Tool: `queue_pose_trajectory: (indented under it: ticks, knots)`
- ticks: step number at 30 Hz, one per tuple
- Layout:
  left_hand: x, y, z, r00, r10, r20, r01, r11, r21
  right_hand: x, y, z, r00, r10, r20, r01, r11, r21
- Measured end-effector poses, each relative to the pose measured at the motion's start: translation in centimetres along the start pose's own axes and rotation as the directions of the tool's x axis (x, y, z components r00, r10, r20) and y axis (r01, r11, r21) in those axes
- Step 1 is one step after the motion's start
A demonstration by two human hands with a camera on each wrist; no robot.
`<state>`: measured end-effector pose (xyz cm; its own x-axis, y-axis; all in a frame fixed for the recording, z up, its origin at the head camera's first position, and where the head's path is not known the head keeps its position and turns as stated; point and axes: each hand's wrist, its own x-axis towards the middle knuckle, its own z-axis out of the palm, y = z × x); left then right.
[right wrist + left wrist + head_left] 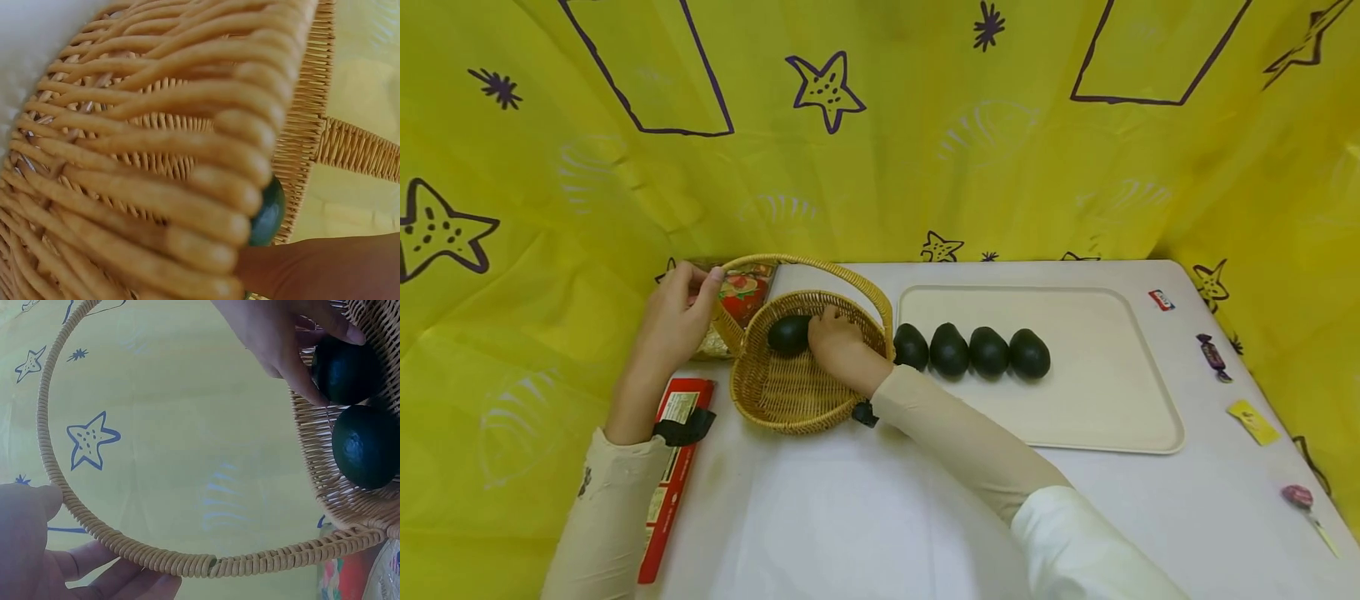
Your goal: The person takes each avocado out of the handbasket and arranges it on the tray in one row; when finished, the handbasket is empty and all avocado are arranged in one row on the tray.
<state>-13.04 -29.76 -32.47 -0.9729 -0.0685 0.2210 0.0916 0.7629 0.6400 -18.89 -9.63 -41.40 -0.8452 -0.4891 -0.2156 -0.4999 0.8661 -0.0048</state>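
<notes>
My left hand (pixel 681 308) grasps the handle (pixel 169 560) of the wicker basket (pixel 745 400) at its 10 o'clock side. My right hand (pixel 837 340), reaching in from 4 o'clock, has its fingers curled round 1 avocado (pixel 347 370) inside, just beside a loose avocado (pixel 786 336) that lies towards 10 o'clock. The tray (pixel 1105 408), at 3 o'clock from the basket, carries a row of 4 avocados (pixel 989 352).

I judge that a pull on the handle from that side could tip the basket, and both fruits would roll. My forearm crosses close over the 4 o'clock rim, so lifting carelessly could snag it; a smooth skin could slip, too.

The loose fruit's long axis runs roughly 9 to 3 o'clock; I cannot tell which way the held fruit points. The row's narrow ends face about 12, the rightmost leaning to 11.
</notes>
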Motion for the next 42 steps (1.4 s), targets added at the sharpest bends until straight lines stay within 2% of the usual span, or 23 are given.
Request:
queue_pose_trajectory:
  ticks: [4, 9, 13, 19, 25, 30, 38, 42]
  knots:
    - [0.0, 0.0, 0.1, 1.0, -0.002, 0.012, 0.002, 1.0, -0.004, 0.0, -0.2, 0.1, 1.0, 0.011, -0.011, -0.012, 0.999, -0.048]
    - [0.0, 0.1, 0.1, 1.0, -0.003, 0.008, 0.003, 1.0, -0.013, -0.3, -0.3, 0.3, 0.999, -0.019, -0.034, 0.016, 0.997, -0.078]
    - [0.0, 0.0, 0.1, 1.0, 0.001, 0.007, -0.001, 1.0, -0.011, -0.5, -0.1, 0.1, 0.999, -0.036, -0.041, 0.036, 0.999, -0.002]
    - [-0.1, 0.0, -0.1, 1.0, 0.003, 0.009, -0.003, 1.0, -0.01, -0.6, 0.1, -0.3, 0.999, -0.043, 0.001, 0.043, 0.992, 0.115]
    - [-0.1, 0.0, -0.1, 1.0, 0.012, 0.006, -0.012, 1.0, -0.004, -0.2, 0.5, -0.5, 0.999, -0.02, 0.049, 0.009, 0.977, 0.214]
    - [-0.1, 0.0, -0.1, 1.0, 0.011, 0.009, -0.011, 1.0, -0.01, 0.0, 0.7, -0.5, 0.999, -0.025, 0.047, 0.013, 0.973, 0.231]
    - [-0.2, 0.2, -0.1, 1.0, 0.014, 0.01, -0.013, 1.0, -0.01, -0.1, 0.6, -0.5, 0.998, 0.02, 0.059, -0.033, 0.975, 0.221]
    - [-0.1, 0.2, -0.1, 1.0, 0.013, 0.017, -0.012, 1.0, -0.01, 0.0, 0.9, -0.5, 0.997, 0.009, 0.074, -0.029, 0.96, 0.28]
